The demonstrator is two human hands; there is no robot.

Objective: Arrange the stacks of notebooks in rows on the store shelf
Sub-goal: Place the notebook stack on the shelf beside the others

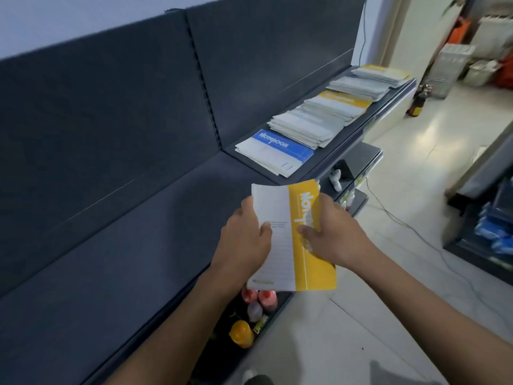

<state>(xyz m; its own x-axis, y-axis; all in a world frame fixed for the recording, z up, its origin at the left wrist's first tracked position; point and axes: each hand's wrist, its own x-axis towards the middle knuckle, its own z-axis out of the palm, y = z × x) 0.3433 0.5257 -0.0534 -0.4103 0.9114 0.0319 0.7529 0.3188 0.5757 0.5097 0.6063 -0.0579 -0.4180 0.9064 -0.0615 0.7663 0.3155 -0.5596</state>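
I hold a white and yellow notebook stack in both hands above the front edge of the dark grey store shelf. My left hand grips its white left side, thumb on the cover. My right hand grips the yellow right side. Farther along the shelf lies a row of notebook stacks: a blue and white one nearest, then a white stack, a yellow-topped stack and more stacks toward the far end.
The shelf's long near stretch carries nothing. Below it, a lower shelf holds bottles, pink ones and a yellow one. A cable runs over the tiled floor on the right. Another rack with blue packs stands at the right.
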